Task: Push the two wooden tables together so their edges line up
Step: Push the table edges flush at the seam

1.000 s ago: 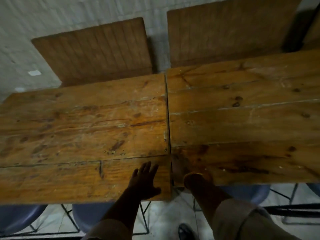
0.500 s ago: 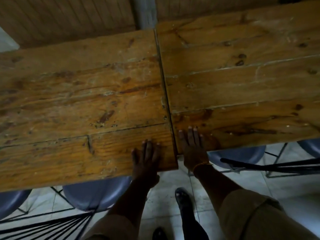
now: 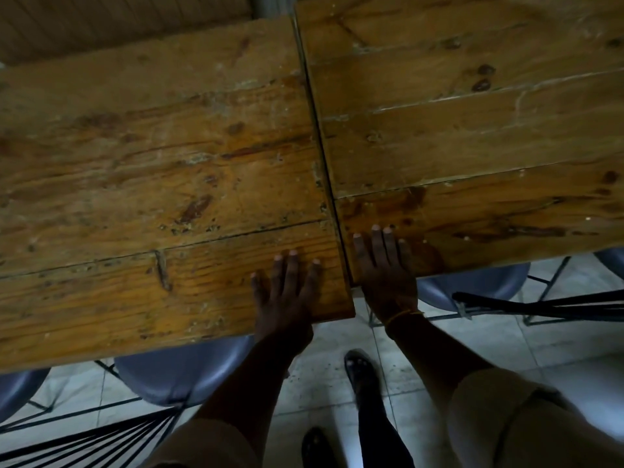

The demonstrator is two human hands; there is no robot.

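Observation:
Two worn wooden plank tables stand side by side, meeting along a thin dark seam. The left table reaches further toward me than the right table, so the near edges are stepped at the seam. My left hand lies flat, fingers spread, on the left table's near right corner. My right hand lies flat on the right table's near left corner, fingers together, right beside the seam. Neither hand holds anything.
Blue chair seats on black wire frames are tucked under both tables' near edges. A black wire chair back sits at the right. My legs and shoes stand on the pale tiled floor. Wooden panels rise behind.
My head has tipped down and closer to the tables. My right hand has moved from the table's edge to lie flat on the right top. The left hand stays flat on its corner.

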